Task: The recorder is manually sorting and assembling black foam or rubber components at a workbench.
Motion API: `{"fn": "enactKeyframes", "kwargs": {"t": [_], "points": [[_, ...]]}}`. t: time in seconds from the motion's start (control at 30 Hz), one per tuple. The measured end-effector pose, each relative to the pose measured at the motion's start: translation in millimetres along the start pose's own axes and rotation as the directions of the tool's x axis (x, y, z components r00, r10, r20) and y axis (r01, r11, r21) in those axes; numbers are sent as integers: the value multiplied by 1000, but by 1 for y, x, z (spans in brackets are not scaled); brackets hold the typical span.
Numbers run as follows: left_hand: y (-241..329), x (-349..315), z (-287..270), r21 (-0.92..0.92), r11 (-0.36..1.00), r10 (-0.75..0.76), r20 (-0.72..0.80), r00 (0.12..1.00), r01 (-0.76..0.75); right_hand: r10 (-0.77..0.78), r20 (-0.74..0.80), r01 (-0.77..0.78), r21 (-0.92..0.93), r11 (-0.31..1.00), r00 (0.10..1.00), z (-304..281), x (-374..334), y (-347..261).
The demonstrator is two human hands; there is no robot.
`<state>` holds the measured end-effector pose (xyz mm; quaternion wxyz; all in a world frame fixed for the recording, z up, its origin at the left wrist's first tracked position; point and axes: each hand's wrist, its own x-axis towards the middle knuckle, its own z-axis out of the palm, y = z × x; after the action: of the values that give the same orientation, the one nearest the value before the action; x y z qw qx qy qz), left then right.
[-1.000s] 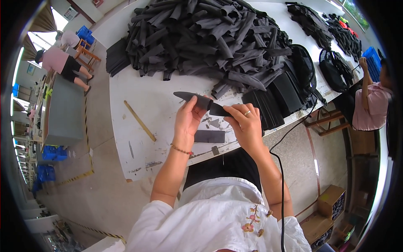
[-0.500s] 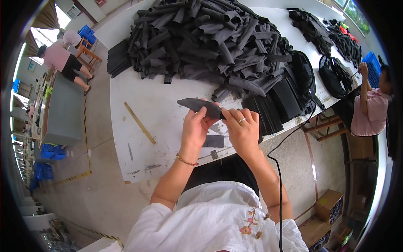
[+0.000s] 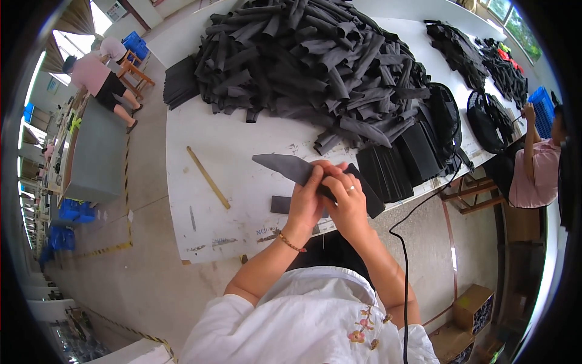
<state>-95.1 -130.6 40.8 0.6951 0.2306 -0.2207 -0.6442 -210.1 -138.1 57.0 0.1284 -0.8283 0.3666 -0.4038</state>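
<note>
A dark grey fabric piece (image 3: 284, 165), its free end narrowing to the left, is held above the near part of the table. My left hand (image 3: 308, 200) pinches it between thumb and fingers. Close beside, my right hand (image 3: 347, 197) has its fingers curled against the same piece, partly covering it. A flat black panel (image 3: 370, 197) sticks out behind my right hand; I cannot tell whether that hand holds it. Below my left wrist, a small dark rectangular piece (image 3: 280, 204) lies on the white table (image 3: 224, 127).
A large heap of dark grey fabric pieces (image 3: 315, 67) covers the table's far part. Black panels (image 3: 397, 164) stand stacked at the right, by a black mesh bag (image 3: 445, 118). A yellowish strip (image 3: 208, 177) lies left. A black cable (image 3: 400, 242) hangs past my right arm. A co-worker (image 3: 536, 167) sits at right.
Both hands have moved closer together, the left one shifting right along the grey fabric. More of the fabric's left end shows, and the black panel behind my right hand has come into clearer view.
</note>
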Motion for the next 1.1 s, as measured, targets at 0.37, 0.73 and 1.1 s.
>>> {"fn": "enactKeyframes", "kwargs": {"t": [0.37,0.73,1.1], "points": [[2,-1,-3,-58,997,-55,-54,997,52,6,11,-8,182,983,1000,-6,1,5],[26,10,2,-152,983,72,-175,982,-100,91,52,-102,299,949,995,-20,1,12],[15,5,4,-126,982,127,-121,985,-142,157,61,-168,397,902,986,-10,9,9]]}}
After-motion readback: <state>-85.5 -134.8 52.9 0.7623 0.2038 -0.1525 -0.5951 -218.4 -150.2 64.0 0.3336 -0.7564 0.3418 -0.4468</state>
